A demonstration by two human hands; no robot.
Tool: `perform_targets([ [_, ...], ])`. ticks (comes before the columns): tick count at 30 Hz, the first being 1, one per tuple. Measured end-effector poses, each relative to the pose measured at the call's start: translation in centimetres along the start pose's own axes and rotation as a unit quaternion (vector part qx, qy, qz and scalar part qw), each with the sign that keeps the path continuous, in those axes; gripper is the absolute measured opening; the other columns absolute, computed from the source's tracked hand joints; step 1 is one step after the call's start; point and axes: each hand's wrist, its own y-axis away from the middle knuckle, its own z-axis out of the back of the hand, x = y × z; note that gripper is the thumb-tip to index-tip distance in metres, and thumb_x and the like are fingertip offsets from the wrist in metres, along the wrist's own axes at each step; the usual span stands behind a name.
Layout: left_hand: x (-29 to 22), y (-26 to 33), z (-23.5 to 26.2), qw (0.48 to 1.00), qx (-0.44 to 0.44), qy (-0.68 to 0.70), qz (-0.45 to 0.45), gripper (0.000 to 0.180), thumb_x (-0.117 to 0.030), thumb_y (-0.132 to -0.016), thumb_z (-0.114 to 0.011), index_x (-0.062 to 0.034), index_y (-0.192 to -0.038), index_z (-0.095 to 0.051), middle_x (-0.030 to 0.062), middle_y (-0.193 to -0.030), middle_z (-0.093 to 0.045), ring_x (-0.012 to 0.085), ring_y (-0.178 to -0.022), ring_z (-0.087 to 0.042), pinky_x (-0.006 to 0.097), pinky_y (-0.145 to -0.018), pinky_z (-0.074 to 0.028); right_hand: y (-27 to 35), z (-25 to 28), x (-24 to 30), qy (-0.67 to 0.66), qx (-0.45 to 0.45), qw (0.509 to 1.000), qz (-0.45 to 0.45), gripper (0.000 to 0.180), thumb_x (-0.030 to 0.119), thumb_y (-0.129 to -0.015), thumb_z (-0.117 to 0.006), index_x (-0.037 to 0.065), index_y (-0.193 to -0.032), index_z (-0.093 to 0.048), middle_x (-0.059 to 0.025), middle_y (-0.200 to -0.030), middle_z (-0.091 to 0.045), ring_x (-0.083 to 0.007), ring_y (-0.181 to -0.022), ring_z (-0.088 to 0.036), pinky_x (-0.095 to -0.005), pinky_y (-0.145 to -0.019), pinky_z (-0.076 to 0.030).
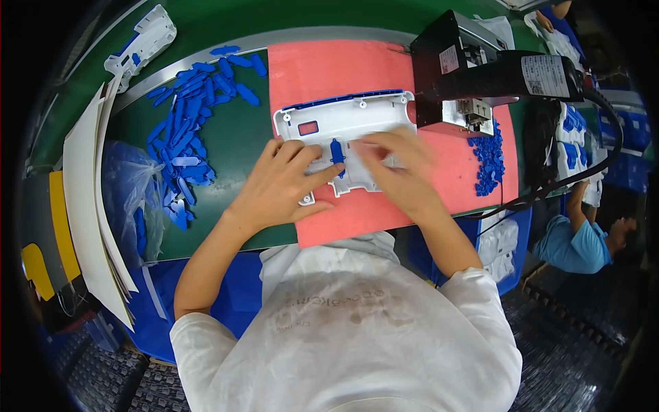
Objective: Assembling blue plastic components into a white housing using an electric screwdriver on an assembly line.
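A white plastic housing lies hollow side up on the pink mat, with a blue strip along its far edge. Near its middle sits a small blue plastic piece, longer than it is wide. My left hand rests over the housing's left part with its fingers spread; one fingertip touches the near end of the blue piece. Over the housing's right part is my right hand, its fingers smeared by motion. Whether it holds anything cannot be made out.
Loose blue plastic pieces are heaped at the left. Small blue parts lie at the right, beside a black machine with a cable. Another white housing stands far left. A co-worker in a blue shirt is at the right.
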Motion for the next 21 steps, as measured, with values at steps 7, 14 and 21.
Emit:
perform_targets([
  [7, -1.0, -1.5, 0.2, 0.999, 0.003, -0.025, -0.029, 0.05, -0.037, -0.073, -0.073, -0.0121, -0.116, -0.066, 0.013, -0.125, -0.055, 0.032, -0.114, -0.049, 0.044, -0.094, -0.038, -5.2, 4.3, -3.7, -0.107, -0.26, 0.958, 0.054, 0.051, 0.005, -0.078, -0.077, 0.001, -0.118, -0.045, -0.0094, -0.109, -0.059, -0.0157, -0.096, -0.059, -0.0285, -0.085, -0.045],
  [14, -0.7, -1.1, -1.4, 0.999, -0.028, 0.014, 0.011, 0.049, -0.016, -0.065, -0.074, -0.0094, -0.113, -0.066, 0.0118, -0.131, -0.055, 0.0346, -0.12, -0.051, 0.047, -0.094, -0.045, -5.6, 8.8, -2.2, -0.184, -0.427, 0.851, 0.244, 0.014, 0.0, -0.087, -0.058, -0.003, -0.1, -0.059, -0.009, -0.072, -0.055, -0.0203, -0.071, -0.06, -0.0399, -0.066, -0.055],
  [21, -0.6, -3.0, -1.3, 0.998, -0.052, 0.02, 0.006, 0.051, -0.009, -0.063, -0.073, -0.0084, -0.114, -0.067, 0.0131, -0.131, -0.055, 0.0356, -0.12, -0.052, 0.046, -0.098, -0.045, -5.3, 13.6, -3.1, -0.198, -0.38, 0.888, 0.166, 0.058, -0.009, -0.08, -0.061, -0.009, -0.132, -0.033, -0.0044, -0.061, -0.057, -0.0117, -0.048, -0.054, -0.0262, -0.051, -0.046],
])
